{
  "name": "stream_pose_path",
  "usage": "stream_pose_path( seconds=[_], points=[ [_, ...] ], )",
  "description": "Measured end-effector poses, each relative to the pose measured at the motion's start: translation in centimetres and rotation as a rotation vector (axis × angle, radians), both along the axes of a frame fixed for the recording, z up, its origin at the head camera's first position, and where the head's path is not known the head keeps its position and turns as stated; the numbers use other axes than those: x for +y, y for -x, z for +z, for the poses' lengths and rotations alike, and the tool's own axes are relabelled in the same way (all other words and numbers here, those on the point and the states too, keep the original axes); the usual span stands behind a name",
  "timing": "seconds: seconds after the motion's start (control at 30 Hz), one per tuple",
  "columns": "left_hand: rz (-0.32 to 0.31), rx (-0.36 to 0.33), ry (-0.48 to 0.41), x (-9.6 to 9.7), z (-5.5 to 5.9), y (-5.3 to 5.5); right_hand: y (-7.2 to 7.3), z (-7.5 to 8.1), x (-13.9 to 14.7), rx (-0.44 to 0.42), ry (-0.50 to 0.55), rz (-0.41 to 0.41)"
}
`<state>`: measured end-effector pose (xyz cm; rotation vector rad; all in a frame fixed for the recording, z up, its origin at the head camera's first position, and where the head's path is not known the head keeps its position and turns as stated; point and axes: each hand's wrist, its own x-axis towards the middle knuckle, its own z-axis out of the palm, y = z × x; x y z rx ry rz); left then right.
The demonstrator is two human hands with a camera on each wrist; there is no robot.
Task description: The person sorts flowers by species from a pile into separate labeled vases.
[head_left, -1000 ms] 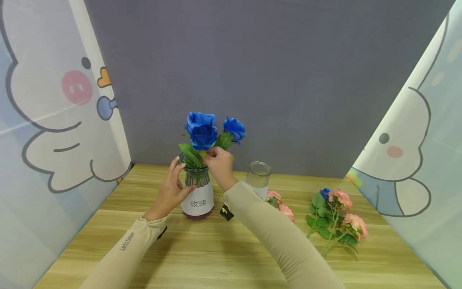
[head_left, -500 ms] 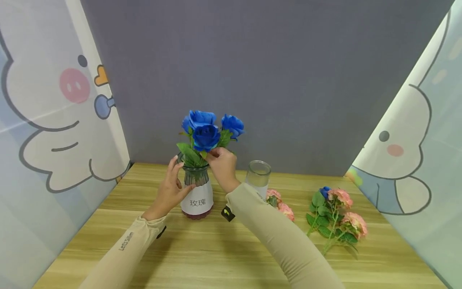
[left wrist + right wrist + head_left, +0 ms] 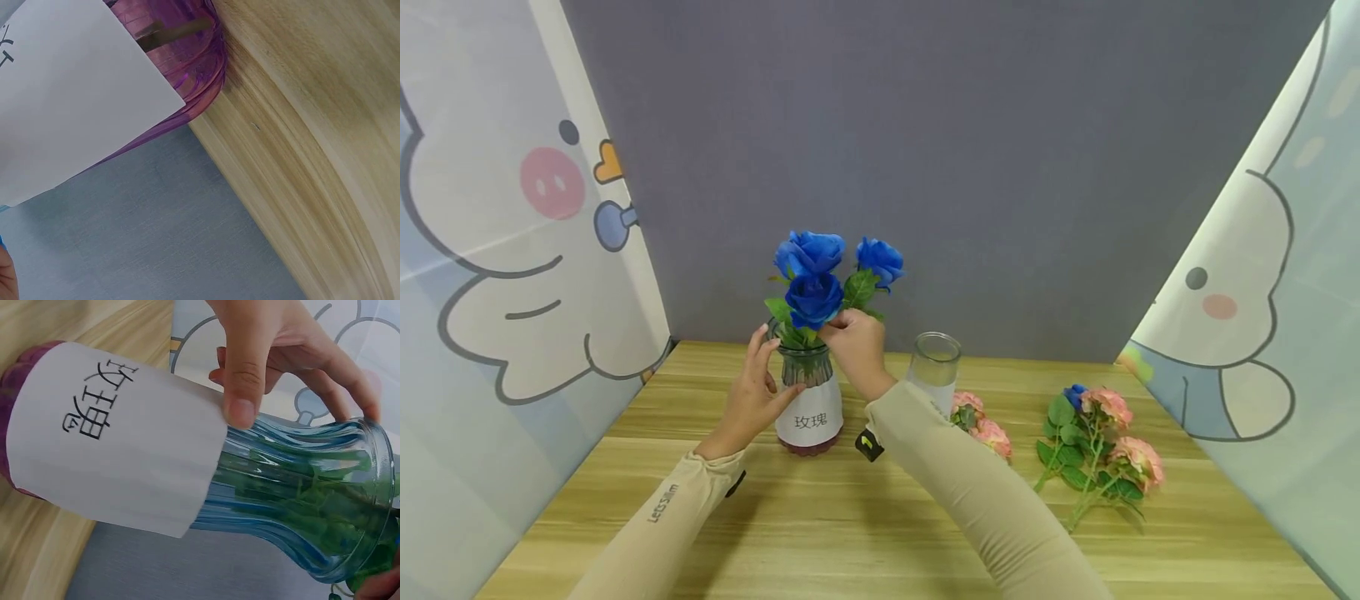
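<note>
Head view: right fingers pinch a rose above the vase.

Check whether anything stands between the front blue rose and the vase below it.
Yes: green leaves crowd the mouth of the vase, and the right hand pinches just under the rose. The left hand touches only the outside.

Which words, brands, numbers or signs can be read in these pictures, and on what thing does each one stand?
"玫瑰": on the white label of the vase.
"Lets Slim": on the left sleeve; any apostrophe is too small to tell.
Dark marks where the right sleeve meets the clear glass: too small to read.
Yellowish mark on the black tag beside the right sleeve: too small to read.
</note>
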<state>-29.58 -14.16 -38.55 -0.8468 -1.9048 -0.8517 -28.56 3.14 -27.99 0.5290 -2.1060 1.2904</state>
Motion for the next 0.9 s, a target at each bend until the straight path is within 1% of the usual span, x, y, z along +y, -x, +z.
stream_pose_path(
  seconds=[0.07, 0.1, 0.2, 0.27, 0.37, 0.47, 0.53, 0.6, 0.73, 0.83, 0.9],
  points=[
    [0.002, -0.005, 0.002, 0.0, 0.0, 0.0, -0.1, -0.2, 0.1, -0.039, 0.019, 0.009],
    [0.001, -0.005, 0.001, 0.1, 0.0, 0.0, -0.1, -0.4, 0.3, -0.075, 0.04, 0.019],
    [0.004, -0.004, 0.003, 0.1, -0.1, -0.1, -0.2, -0.8, 1.0, -0.17, 0.094, 0.087],
    [0.0, 0.004, 0.003, 0.1, -0.1, -0.1, -0.2, -1.2, 2.0, -0.228, 0.093, 0.142],
    [0.011, 0.025, 0.011, 0.0, -0.1, 0.0, -0.1, -1.4, 4.1, -0.265, 0.059, 0.205],
    [0.03, 0.032, 0.023, 0.0, 0.0, 0.0, -0.1, -1.3, 6.5, -0.31, 0.059, 0.252],
    [0.041, 0.025, 0.028, -0.1, 0.1, -0.1, -0.4, -1.1, 8.0, -0.355, 0.051, 0.287],
    [0.048, 0.021, 0.028, -0.1, 0.0, -0.1, -0.8, -0.8, 9.2, -0.401, 0.005, 0.337],
    [0.042, 0.023, 0.021, -0.3, 0.0, -0.2, -1.8, -0.5, 11.0, -0.474, -0.134, 0.43],
    [0.046, 0.016, 0.028, -0.2, 0.1, -0.3, -2.2, -0.3, 12.1, -0.503, -0.188, 0.458],
    [0.067, 0.002, 0.028, 0.0, 0.1, -0.6, -2.5, -0.3, 12.9, -0.519, -0.203, 0.465]
  ],
)
